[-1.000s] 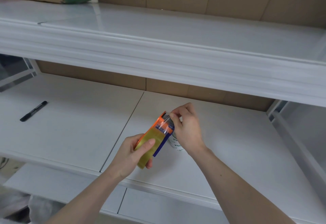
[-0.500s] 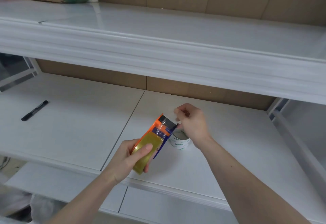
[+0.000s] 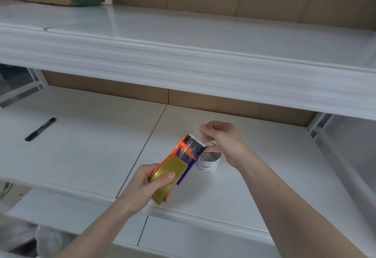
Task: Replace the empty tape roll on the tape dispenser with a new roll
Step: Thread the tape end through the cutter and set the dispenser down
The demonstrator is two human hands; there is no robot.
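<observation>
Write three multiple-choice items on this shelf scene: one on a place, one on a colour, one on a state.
1. Where does the black marker pen lie?
A. far left of the white lower shelf
B. upper shelf
C. inside the empty core

2. What colour is the tape dispenser's plastic frame?
A. green
B. orange and blue
C. grey

3. How is the empty white cardboard tape core?
A. standing on the shelf
B. mounted in the dispenser
C. crushed flat

Answers: 1 A, it lies left of the hands. 2 B, both colours show. 3 A, its open end faces up.
</observation>
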